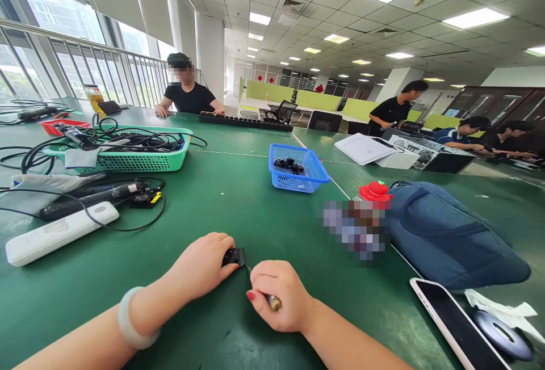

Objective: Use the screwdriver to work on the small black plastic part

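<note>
My left hand [207, 265] is closed on a small black rectangular part [237, 256], pressing it to the green tabletop [200, 330]. The fingers hide much of that part. My right hand [281, 290] is wrapped round a screwdriver [275, 303]; its brass-coloured end pokes out of the fist. From the other side of the fist its thin shaft reaches to the right edge of the black part. Whether the tip sits in a screw is too small to tell. Beyond my hands, a blue basket [300, 181] holds several small black parts.
At left are a green basket [170, 161] of cables, a white power strip [63, 232] and loose cords. On the right lie a dark blue bag [455, 234], a red-lidded container [375, 191], a phone [457, 322] and a mouse [502, 334]. One person [189, 95] sits across the table.
</note>
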Motion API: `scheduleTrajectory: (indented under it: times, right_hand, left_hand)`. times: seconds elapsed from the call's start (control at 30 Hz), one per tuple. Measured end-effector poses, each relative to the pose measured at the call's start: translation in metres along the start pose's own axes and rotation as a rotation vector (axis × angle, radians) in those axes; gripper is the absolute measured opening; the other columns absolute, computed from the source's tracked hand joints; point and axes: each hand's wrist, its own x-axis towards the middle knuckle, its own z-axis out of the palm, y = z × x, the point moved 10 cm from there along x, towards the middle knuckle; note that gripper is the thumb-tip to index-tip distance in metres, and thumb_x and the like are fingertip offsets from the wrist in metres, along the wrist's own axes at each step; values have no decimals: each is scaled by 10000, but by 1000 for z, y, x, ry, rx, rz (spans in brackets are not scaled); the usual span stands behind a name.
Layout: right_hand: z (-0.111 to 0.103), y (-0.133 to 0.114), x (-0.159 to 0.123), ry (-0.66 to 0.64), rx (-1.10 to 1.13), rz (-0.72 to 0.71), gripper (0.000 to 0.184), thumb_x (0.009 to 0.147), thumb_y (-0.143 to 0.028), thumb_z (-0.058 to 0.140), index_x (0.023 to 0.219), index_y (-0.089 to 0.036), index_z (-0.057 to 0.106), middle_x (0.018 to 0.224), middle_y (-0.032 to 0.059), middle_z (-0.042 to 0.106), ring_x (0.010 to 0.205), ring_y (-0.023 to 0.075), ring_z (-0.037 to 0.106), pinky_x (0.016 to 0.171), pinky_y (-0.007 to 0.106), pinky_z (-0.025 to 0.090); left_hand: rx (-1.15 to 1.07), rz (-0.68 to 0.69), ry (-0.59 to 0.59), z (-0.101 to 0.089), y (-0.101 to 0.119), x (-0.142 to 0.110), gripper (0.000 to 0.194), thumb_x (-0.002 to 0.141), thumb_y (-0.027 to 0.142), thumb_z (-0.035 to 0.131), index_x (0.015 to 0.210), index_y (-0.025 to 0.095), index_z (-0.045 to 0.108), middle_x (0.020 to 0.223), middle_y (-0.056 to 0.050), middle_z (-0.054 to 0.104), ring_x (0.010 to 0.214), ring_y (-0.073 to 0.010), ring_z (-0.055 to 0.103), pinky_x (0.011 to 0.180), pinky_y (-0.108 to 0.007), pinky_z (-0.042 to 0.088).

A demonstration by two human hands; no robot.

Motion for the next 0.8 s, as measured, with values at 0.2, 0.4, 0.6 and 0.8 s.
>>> scheduleTrajectory:
  times: [0.2,0.4,0.6,0.8]
  right_hand:
    - [-37,12,-8,244,8,76,287,889,-268,434,612,-211,481,679,42,585,595,140,540,554,266,438]
    - [-17,-7,-6,129,21,-64,313,903,-329,436,624,-213,519,677,39,605,521,120,477,506,267,419]
    - [-8,-4,-3,59,-53,-31,224,872,-209,456,657,-208,520,715,45,625,558,127,476,522,266,416]
    - [12,-6,-3,-106,-122,-54,212,861,-205,454,654,-204,495,672,30,591,568,141,406,528,283,368]
  left_hand:
    - [-111,-15,51,15,5,13,157,838,338,571,925,211,602,945,-57,641,919,-254,579,804,-378,459]
    - [-250,-37,76,23,-9,13,199,803,310,637,990,242,628,1005,-36,648,1011,-240,559,879,-373,459]
    - [-312,-26,73,24,-15,17,214,787,308,644,991,247,641,991,-30,659,1002,-240,552,881,-386,468]
    - [-311,-13,77,25,-13,18,212,781,271,621,989,237,632,978,-32,656,982,-244,549,873,-395,466]
